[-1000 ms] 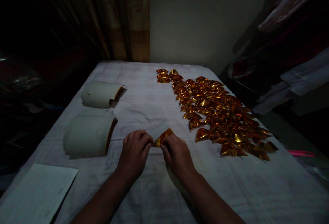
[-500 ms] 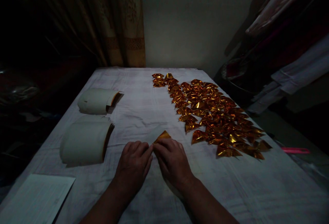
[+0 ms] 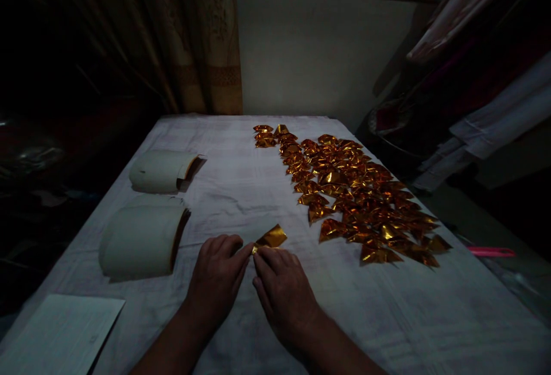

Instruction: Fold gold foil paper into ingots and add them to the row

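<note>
Both hands meet at the near middle of the cloth-covered table, pinching one piece of gold foil paper between them. My left hand is closed, its thumb and fingertips at the paper's left end. My right hand is closed on the near side, fingers curled over the paper. Part of the gold sheet sticks up beyond the fingertips; the rest is hidden under the hands. To the right lies a spread of many folded gold foil pieces, pointed at their ends and shiny.
Two curved stacks of pale-backed paper, the nearer stack and the farther stack, lie on the left. A white sheet is at the near left corner. Beyond the table are a curtain, a wall and hanging clothes.
More of the gold side shows above my fingers, and the pale flap behind it is gone from sight. Both hands have shifted slightly nearer; the view moved a little.
</note>
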The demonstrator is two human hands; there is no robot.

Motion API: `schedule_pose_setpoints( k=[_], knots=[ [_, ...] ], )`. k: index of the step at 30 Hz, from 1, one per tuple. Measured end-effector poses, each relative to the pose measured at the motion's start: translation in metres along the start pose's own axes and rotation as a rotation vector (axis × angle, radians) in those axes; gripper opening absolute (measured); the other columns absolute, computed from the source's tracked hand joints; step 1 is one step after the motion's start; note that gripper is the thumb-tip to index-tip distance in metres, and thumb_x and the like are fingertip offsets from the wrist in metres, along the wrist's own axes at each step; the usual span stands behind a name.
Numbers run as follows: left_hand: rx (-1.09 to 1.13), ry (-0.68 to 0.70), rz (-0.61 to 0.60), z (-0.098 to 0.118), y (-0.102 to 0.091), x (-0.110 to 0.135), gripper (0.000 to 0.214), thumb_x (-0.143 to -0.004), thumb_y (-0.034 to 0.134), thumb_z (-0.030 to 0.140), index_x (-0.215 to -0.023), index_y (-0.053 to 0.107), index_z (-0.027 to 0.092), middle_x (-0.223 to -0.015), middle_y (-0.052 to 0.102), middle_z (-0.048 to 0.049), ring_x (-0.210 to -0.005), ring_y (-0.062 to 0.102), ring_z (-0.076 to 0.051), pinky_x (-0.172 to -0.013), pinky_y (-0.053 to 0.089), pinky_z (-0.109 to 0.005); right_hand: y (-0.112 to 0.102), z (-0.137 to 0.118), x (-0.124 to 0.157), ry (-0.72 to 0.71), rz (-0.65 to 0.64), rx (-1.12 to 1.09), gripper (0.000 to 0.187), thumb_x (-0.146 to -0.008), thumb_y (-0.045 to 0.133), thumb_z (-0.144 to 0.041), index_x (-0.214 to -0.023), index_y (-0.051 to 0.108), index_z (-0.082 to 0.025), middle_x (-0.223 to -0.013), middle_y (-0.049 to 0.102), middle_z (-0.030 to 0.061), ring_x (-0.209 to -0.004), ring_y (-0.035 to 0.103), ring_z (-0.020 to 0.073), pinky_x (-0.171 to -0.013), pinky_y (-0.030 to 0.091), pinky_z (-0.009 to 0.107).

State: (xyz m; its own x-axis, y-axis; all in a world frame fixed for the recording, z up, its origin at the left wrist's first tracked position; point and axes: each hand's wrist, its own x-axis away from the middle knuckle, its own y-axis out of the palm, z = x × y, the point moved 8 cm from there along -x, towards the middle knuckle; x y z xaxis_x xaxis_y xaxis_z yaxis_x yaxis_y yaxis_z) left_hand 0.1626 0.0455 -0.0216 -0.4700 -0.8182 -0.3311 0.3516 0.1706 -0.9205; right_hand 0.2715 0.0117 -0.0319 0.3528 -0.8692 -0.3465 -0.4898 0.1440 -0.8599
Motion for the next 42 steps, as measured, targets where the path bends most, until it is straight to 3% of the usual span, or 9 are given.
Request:
schedule_pose_setpoints(
  k=[9, 16, 25, 34, 42],
  knots=[
    [0.002, -0.052, 0.083, -0.008, -0.006, -0.003, 0.015, -0.094, 0.056, 0.018, -0.092, 0.071, 0.021, -0.093, 0.069, -0.0053, -0.088, 0.06, -0.024, -0.081, 0.044, -0.039, 0.001, -0.002, -0.004, 0.015, -0.038, -0.003, 0.039, -0.091, 0.062, -0.017, -0.13, 0.058, -0.018, -0.122, 0.066, 0.0103, -0.11, 0.057, 0.0275, -0.095, 0.046, 0.045],
    [-0.06, 0.057, 0.015, 0.005, -0.01, 0.015, 0.024, -0.095, 0.054, 0.019, -0.115, 0.068, 0.021, -0.097, 0.069, -0.0059, -0.087, 0.06, -0.023, -0.081, 0.045, -0.04, 0.0, 0.002, -0.003, 0.04, -0.046, 0.022, 0.038, -0.091, 0.065, -0.021, -0.129, 0.06, -0.022, -0.122, 0.064, 0.0097, -0.109, 0.056, 0.0265, -0.092, 0.044, 0.044],
    [-0.132, 0.049, 0.0, 0.008, -0.008, 0.016, 0.026, -0.096, 0.054, 0.021, -0.115, 0.07, 0.023, -0.1, 0.068, -0.0065, -0.089, 0.06, -0.024, -0.079, 0.044, -0.04, 0.002, 0.004, -0.002, 0.053, -0.063, 0.001, 0.037, -0.091, 0.065, -0.021, -0.128, 0.059, -0.021, -0.12, 0.063, 0.0091, -0.107, 0.054, 0.0259, -0.091, 0.042, 0.043],
    [-0.209, -0.005, -0.006, -0.004, -0.012, 0.016, 0.027, -0.095, 0.054, 0.02, -0.116, 0.071, 0.022, -0.096, 0.069, -0.0072, -0.087, 0.06, -0.025, -0.078, 0.044, -0.041, 0.001, 0.001, -0.002, 0.04, -0.022, 0.042, 0.037, -0.091, 0.065, -0.022, -0.127, 0.059, -0.021, -0.121, 0.063, 0.0098, -0.108, 0.054, 0.0271, -0.091, 0.04, 0.044],
    [-0.149, 0.04, -0.008, 0.01, -0.008, 0.018, 0.026, -0.096, 0.055, 0.022, -0.116, 0.07, 0.022, -0.096, 0.067, -0.0067, -0.085, 0.059, -0.023, -0.078, 0.042, -0.039, 0.001, 0.003, -0.003, 0.05, -0.021, 0.022, 0.036, -0.092, 0.064, -0.023, -0.128, 0.059, -0.023, -0.118, 0.063, 0.009, -0.106, 0.054, 0.026, -0.09, 0.04, 0.043]
  ],
)
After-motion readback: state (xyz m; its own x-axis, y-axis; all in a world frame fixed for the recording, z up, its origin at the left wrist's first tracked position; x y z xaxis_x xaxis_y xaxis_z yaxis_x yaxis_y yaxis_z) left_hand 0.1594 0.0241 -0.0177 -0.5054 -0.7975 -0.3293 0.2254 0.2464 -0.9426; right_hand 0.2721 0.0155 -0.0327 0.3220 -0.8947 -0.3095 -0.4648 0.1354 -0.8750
